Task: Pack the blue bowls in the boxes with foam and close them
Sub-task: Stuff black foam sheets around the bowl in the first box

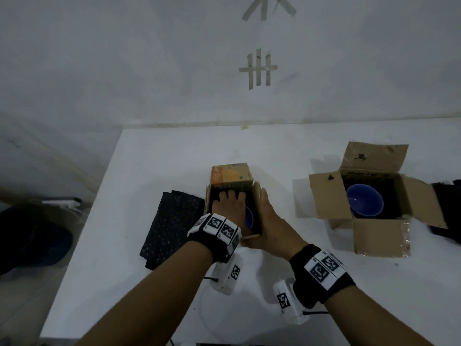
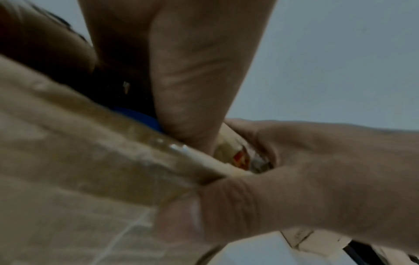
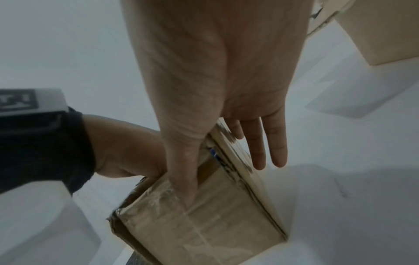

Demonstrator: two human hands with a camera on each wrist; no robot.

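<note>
A small cardboard box [image 1: 230, 176] with an orange back flap stands mid-table. My left hand [image 1: 229, 203] reaches inside it, fingers spread on dark foam, beside a blue bowl [image 1: 249, 217] of which only a sliver shows. My right hand [image 1: 268, 221] clasps the box's near right corner: its fingers lie along the right flap and its thumb sits on the near wall [image 3: 204, 224]. In the left wrist view the left palm [image 2: 192, 80] fills the top above the bowl's rim [image 2: 140, 114]. A second box [image 1: 326, 196] at the right stands with its flaps open around another blue bowl [image 1: 364, 201].
A black speckled foam sheet [image 1: 172, 221] lies flat left of the small box. More dark material [image 1: 446, 211] sits at the table's right edge. The white table [image 1: 149, 295] butts against the wall at the back. A dark bag [image 1: 32, 236] lies on the floor to the left.
</note>
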